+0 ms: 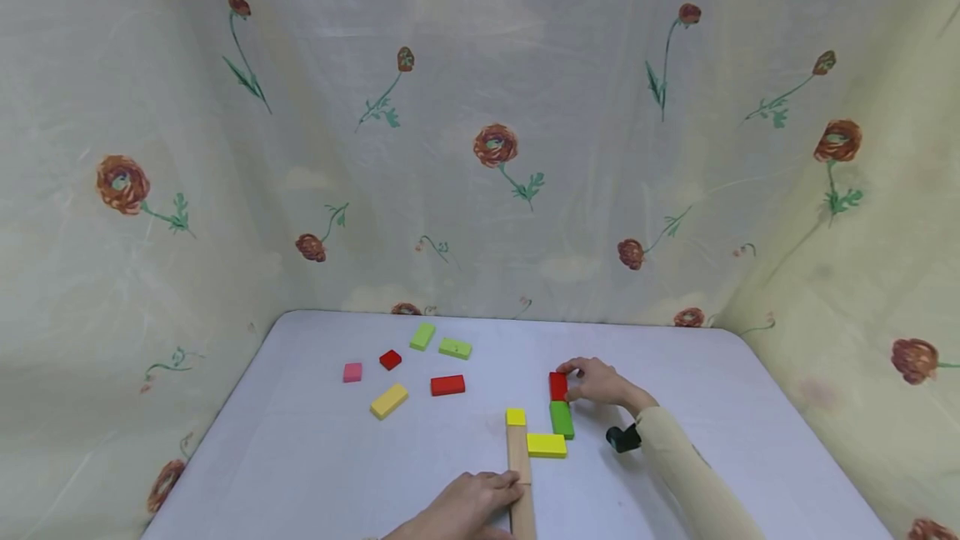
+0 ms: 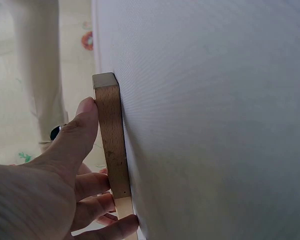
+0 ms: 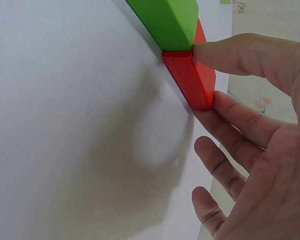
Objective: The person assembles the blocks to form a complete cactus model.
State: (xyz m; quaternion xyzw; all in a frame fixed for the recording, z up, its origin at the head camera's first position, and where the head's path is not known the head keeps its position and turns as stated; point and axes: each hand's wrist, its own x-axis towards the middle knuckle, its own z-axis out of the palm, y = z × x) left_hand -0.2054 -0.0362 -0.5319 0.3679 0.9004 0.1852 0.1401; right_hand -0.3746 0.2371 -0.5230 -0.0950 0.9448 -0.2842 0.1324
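In the head view, my right hand [image 1: 600,382] pinches a red block [image 1: 557,387] standing end to end with a green block [image 1: 562,420]. The right wrist view has the thumb at the red block's [image 3: 192,80] joint with the green one [image 3: 167,22], two fingertips at its other end. My left hand [image 1: 468,507] rests along two light wooden blocks [image 1: 519,452] laid in line, its fingers near their joint. The left wrist view puts its thumb against the nearer wooden block [image 2: 112,135]. A small yellow block [image 1: 516,417] caps the far wooden end; a longer yellow block [image 1: 547,446] lies beside it, near the green block.
Loose blocks lie on the table's left half: a red one [image 1: 447,385], a pale yellow one [image 1: 389,401], a pink one [image 1: 352,372], a small red one [image 1: 390,359] and two light green ones [image 1: 423,336]. Flowered cloth [image 1: 450,190] hangs behind the white table [image 1: 262,448].
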